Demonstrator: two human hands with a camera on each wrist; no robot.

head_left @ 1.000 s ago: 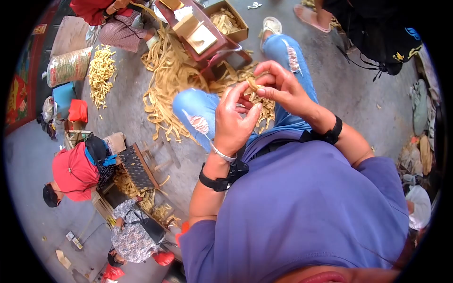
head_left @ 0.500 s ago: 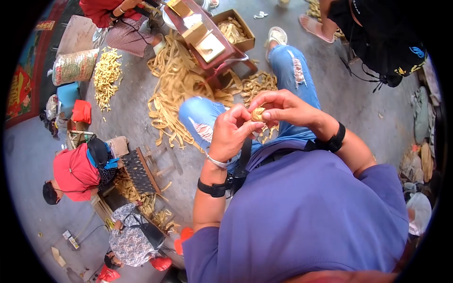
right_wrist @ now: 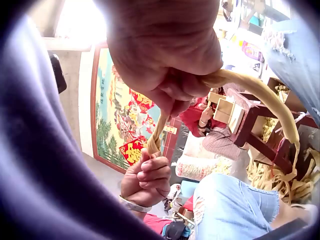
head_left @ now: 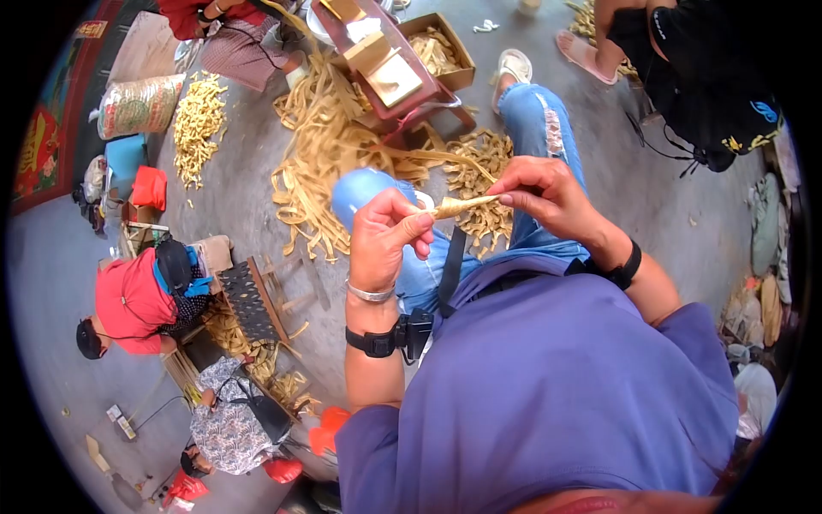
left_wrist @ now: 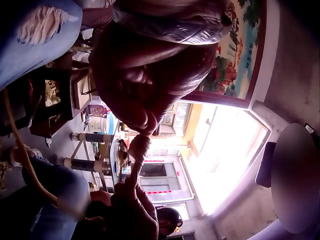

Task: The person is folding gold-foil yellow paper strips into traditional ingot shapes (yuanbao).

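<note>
A soft, flat yellow strip (head_left: 462, 205) is stretched between both hands above the lap. My left hand (head_left: 382, 236) pinches its thicker, wrapped end between thumb and fingers. My right hand (head_left: 550, 195) pinches the narrow, twisted part. In the left wrist view the wrapped end is a pale knob (left_wrist: 140, 147) right at the left fingertips. From the right hand a long loose tail of the strip (right_wrist: 272, 102) loops out and down toward the floor, as the right wrist view shows.
Heaped yellow strips (head_left: 321, 146) lie on the floor beyond the knees, with a pile of strips (head_left: 479, 184) between the legs. A dark red stool (head_left: 402, 103) bears a wooden box (head_left: 383, 70). Short yellow pieces (head_left: 199, 120) lie at left. Other people sit around.
The hands have drawn apart sideways from close together. The strip, earlier a small bundle between the fingertips, is now pulled into a tapered twist with a tail beyond the right hand.
</note>
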